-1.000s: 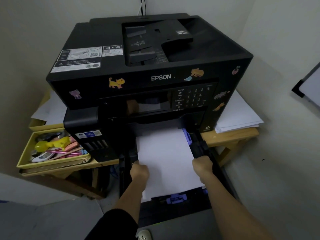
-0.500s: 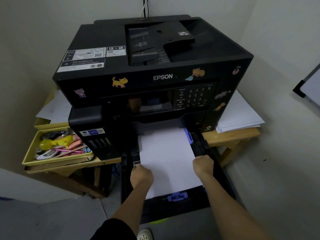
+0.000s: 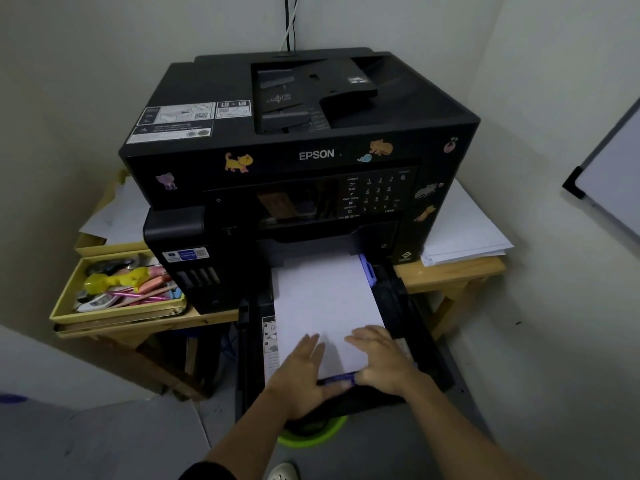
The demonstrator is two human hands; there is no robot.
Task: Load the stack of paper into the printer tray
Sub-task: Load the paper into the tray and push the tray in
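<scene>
A black Epson printer (image 3: 304,154) stands on a wooden table. Its black paper tray (image 3: 412,327) is pulled out toward me at the front. A white stack of paper (image 3: 322,299) lies flat inside the tray, its far end under the printer body. My left hand (image 3: 301,372) and my right hand (image 3: 381,358) rest palm down on the near end of the stack, fingers spread. Both thumbs touch the blue end guide (image 3: 339,379) at the stack's near edge. A blue side guide (image 3: 367,270) sits against the paper's right edge.
A yellow tray (image 3: 65,299) of pens and small items sits left of the printer. Loose white sheets (image 3: 460,233) lie on the wooden table (image 3: 450,275) at the right. A green bowl (image 3: 311,438) sits on the floor under the tray. Walls close in on both sides.
Both hands left the stack's side edges and came back to its near end, now lying flat on top. The paper lies lower and flatter in the tray.
</scene>
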